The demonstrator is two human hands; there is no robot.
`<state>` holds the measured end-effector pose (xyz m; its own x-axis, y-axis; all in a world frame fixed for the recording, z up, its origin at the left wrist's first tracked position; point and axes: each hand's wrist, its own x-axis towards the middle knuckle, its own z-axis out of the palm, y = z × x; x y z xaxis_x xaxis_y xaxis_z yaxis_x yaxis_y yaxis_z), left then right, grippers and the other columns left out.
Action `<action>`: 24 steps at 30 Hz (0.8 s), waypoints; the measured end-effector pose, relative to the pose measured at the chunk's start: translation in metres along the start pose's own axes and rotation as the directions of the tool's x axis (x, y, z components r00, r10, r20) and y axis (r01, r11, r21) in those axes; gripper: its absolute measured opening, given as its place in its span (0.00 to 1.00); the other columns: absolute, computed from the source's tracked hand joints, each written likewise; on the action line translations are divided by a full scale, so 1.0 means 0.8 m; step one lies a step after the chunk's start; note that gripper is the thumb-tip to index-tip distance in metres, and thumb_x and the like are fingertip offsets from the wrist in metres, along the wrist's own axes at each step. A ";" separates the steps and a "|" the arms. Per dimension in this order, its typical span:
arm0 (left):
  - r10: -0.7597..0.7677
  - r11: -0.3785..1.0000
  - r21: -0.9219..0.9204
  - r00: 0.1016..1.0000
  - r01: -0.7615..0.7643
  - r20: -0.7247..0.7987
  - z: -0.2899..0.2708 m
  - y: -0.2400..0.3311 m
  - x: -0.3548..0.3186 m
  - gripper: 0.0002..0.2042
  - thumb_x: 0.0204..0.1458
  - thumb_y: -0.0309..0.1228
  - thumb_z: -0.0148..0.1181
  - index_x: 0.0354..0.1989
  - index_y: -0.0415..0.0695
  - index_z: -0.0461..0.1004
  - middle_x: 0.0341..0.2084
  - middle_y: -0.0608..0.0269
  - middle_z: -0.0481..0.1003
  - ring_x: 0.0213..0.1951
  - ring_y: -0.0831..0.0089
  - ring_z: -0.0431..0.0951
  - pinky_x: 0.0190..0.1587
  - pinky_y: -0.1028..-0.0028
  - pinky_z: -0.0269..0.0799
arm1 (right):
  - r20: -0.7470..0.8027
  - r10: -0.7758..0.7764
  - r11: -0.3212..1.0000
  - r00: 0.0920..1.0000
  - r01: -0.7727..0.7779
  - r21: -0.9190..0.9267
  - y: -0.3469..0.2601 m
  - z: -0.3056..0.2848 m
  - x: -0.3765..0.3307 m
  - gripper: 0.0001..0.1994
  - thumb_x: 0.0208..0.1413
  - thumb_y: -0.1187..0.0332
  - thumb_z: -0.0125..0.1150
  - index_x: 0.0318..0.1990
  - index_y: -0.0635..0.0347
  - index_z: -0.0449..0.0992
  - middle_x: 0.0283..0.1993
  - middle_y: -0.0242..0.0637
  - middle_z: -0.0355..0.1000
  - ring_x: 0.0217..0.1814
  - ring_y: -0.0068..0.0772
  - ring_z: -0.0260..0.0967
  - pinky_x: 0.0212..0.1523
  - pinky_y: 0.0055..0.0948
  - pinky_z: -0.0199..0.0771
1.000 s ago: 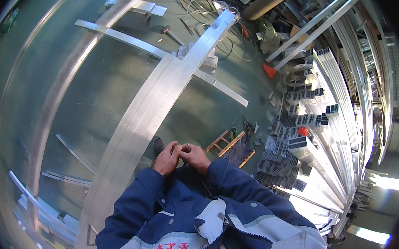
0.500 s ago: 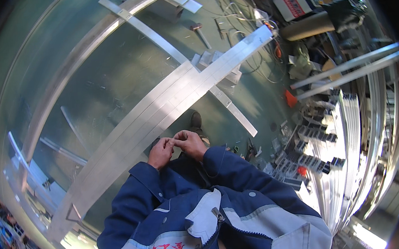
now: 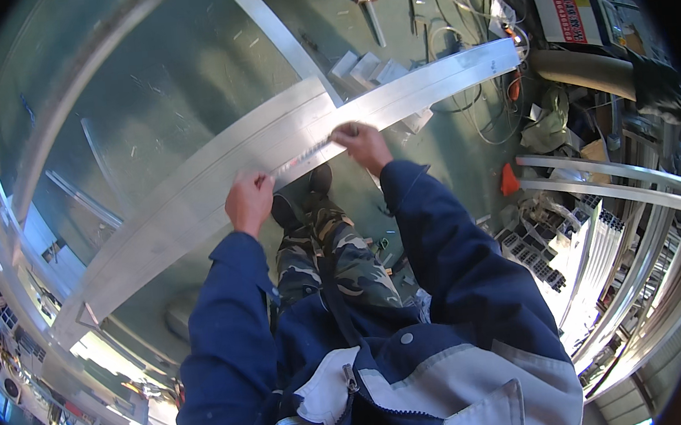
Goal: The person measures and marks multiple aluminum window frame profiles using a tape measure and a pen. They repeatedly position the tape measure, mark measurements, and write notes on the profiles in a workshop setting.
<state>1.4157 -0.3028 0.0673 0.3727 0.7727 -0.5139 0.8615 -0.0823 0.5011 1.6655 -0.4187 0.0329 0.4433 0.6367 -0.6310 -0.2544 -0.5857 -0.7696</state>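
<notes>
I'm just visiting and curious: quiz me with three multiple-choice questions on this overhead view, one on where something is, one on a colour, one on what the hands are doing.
1. Where does the hammer lie?
A. On the green floor beyond the long aluminium profile
B. In the person's left hand
C. On top of the profile

2. What colour are the jacket sleeves?
A. Red
B. Dark blue
C. Yellow

3. What are the two hands doing?
A. Hanging at the person's sides
B. Both gripping the hammer
C. Holding a narrow strip, seemingly a tape or rule, stretched along the profile

Answers:
1 A, it lies on the floor past the long aluminium profile.
2 B, both sleeves are dark blue.
3 C, the left hand and right hand hold the ends of the narrow strip against the profile.
</notes>
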 end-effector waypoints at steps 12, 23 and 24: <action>0.038 0.968 0.250 0.970 0.024 -0.240 0.087 0.036 0.099 0.08 0.53 0.41 0.69 0.29 0.52 0.83 0.33 0.62 0.76 0.36 0.57 0.79 0.37 0.57 0.75 | -0.130 -0.211 0.761 0.969 0.080 -0.644 0.016 -0.019 0.115 0.13 0.54 0.53 0.68 0.39 0.49 0.87 0.34 0.42 0.81 0.37 0.51 0.79 0.38 0.44 0.77; 0.031 0.965 0.260 0.959 0.046 -0.283 0.092 0.030 0.092 0.05 0.52 0.36 0.71 0.32 0.53 0.82 0.36 0.67 0.75 0.43 0.60 0.76 0.42 0.59 0.76 | -0.106 -0.395 0.659 0.913 0.201 -0.725 0.030 -0.005 0.117 0.11 0.55 0.54 0.69 0.39 0.46 0.88 0.37 0.38 0.78 0.40 0.48 0.77 0.40 0.43 0.76; 0.035 0.964 0.263 0.956 0.045 -0.291 0.092 0.030 0.091 0.04 0.51 0.36 0.71 0.32 0.53 0.82 0.36 0.67 0.75 0.43 0.60 0.76 0.42 0.59 0.76 | -0.107 -0.403 0.651 0.909 0.203 -0.731 0.031 -0.003 0.116 0.11 0.55 0.54 0.69 0.39 0.45 0.88 0.38 0.37 0.78 0.41 0.48 0.77 0.40 0.43 0.76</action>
<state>1.4887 -0.2946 -0.0095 0.2863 0.9190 -0.2710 0.9376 -0.2106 0.2766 1.7027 -0.3755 -0.0447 0.5974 0.7611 -0.2527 0.5526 -0.6191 -0.5580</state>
